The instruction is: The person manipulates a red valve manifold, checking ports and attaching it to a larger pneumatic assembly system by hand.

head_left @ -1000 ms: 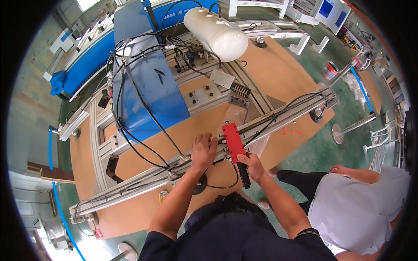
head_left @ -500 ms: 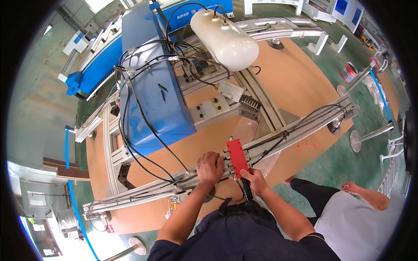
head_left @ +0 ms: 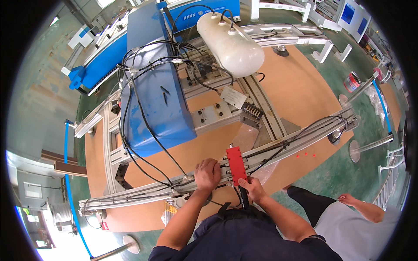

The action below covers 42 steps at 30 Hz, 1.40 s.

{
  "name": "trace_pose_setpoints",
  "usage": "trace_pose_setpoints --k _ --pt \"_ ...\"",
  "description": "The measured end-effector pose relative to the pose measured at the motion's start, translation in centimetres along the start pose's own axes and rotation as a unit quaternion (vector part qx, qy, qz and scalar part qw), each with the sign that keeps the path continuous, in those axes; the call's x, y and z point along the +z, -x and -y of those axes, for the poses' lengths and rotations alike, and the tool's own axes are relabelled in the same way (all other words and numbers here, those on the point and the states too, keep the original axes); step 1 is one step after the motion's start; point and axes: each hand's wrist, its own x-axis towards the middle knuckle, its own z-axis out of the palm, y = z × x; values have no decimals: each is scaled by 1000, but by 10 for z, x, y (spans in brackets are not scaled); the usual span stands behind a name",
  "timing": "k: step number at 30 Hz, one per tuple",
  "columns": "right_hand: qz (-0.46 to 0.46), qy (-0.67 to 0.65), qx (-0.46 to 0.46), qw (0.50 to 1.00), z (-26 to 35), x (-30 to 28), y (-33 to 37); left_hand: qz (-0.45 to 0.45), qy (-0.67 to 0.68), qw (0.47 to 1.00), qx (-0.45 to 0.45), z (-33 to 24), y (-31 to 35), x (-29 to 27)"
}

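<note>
A flat red box [head_left: 236, 165] with small dark screws along its edges sits upright against the near aluminium rail [head_left: 143, 195]. A thick black cable [head_left: 245, 198] runs from its lower end toward my body. My right hand [head_left: 254, 189] grips the box's lower right corner, thumb on the red face and the other fingers hidden behind. To the left of the box, my left hand [head_left: 207, 174] lies over the rail with its fingers curled down. Its fingertips are hidden, so whatever they press on cannot be seen. Small fittings and thin hoses surround the box.
Beyond the rail stand a blue machine housing [head_left: 161, 113] draped with black hoses and a white cylindrical tank [head_left: 233, 48]. Brown board [head_left: 300, 78] lies under the frame. Another person's hand [head_left: 348, 199] is at the right. Posts with blue belts [head_left: 381, 106] flank the frame.
The view has shifted slightly, so the tank and red box appear a little lower. Both hands keep nearly the same hold beside and on the box.
</note>
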Motion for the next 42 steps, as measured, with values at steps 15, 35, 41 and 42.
trace_pose_setpoints --k 15,35,41,42 --pt "-152 -133 28 979 -49 -3 67 -2 6 999 32 10 0 5" --pt "-405 -332 111 844 -221 109 233 34 -51 996 64 21 8 14" --pt "-415 -270 133 859 -269 116 256 29 -77 994 65 26 7 16" --pt "-419 -286 134 851 -272 115 260 30 -76 995 62 24 6 16"
